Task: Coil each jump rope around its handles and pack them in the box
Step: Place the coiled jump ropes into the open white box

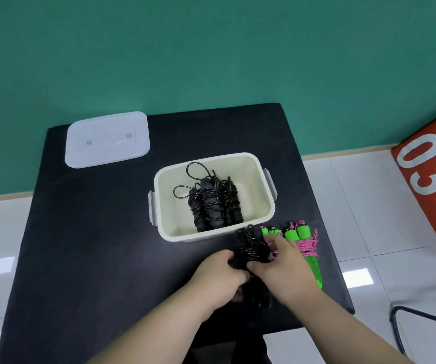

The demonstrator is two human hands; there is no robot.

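A white box (pixel 259 203) stands open on the black table, with coiled black jump ropes (pixel 213 203) lying inside it. Just in front of the box, both hands hold another black jump rope (pixel 251 248) whose cord is wound round its handles. My left hand (pixel 219 277) grips the bundle from the left, and my right hand (pixel 282 261) grips it from the right. The lower ends of its handles are hidden under my hands. Green-handled jump ropes (pixel 305 243) with pink cord lie to the right, partly behind my right hand.
The box's white lid (pixel 106 139) lies at the table's far left corner. A red block marked 03 (pixel 429 174) stands on the tiled floor to the right. A black metal frame (pixel 421 316) shows at the lower right.
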